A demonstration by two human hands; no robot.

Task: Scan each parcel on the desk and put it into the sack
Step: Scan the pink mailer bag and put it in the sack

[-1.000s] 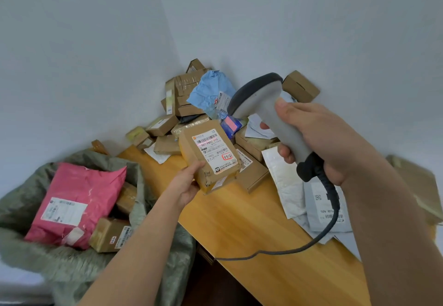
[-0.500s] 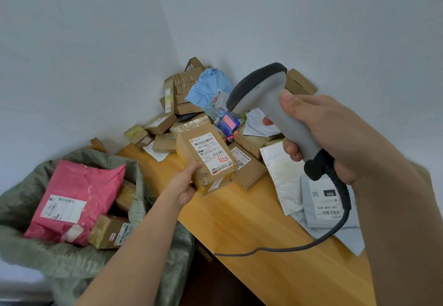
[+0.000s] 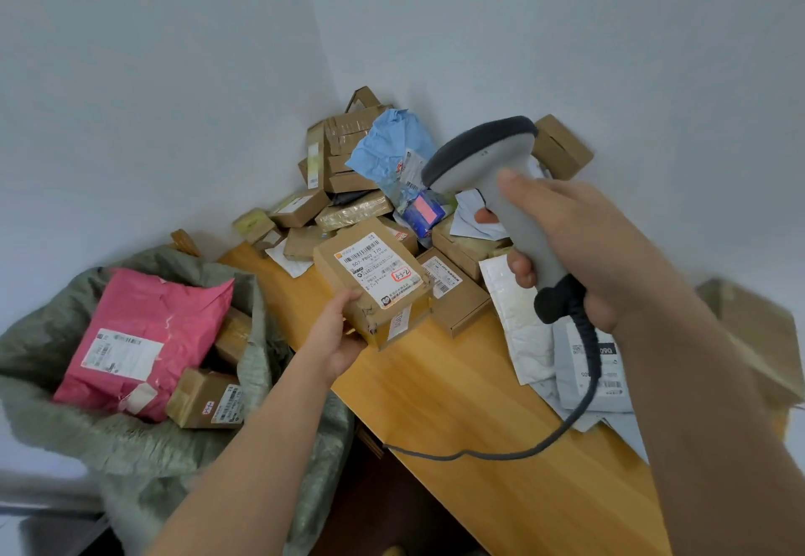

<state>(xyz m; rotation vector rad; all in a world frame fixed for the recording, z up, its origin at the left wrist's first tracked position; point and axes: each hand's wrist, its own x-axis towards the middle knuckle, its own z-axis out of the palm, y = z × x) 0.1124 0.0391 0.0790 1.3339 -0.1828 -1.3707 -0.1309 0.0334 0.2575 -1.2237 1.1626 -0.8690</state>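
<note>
Now the wooden desk (image 3: 457, 385) carries a heap of parcels, too jumbled to count, and one green sack (image 3: 143, 446) at its left end holds a pink bag (image 3: 143, 324) and at least two boxes. The left hand (image 3: 335, 337) grips one brown box (image 3: 374, 281) at its lower corner, label up, lower than half a second ago. The right hand (image 3: 579, 242) has its fingers (image 3: 520, 268) curled round one grey scanner (image 3: 492, 172).
</note>
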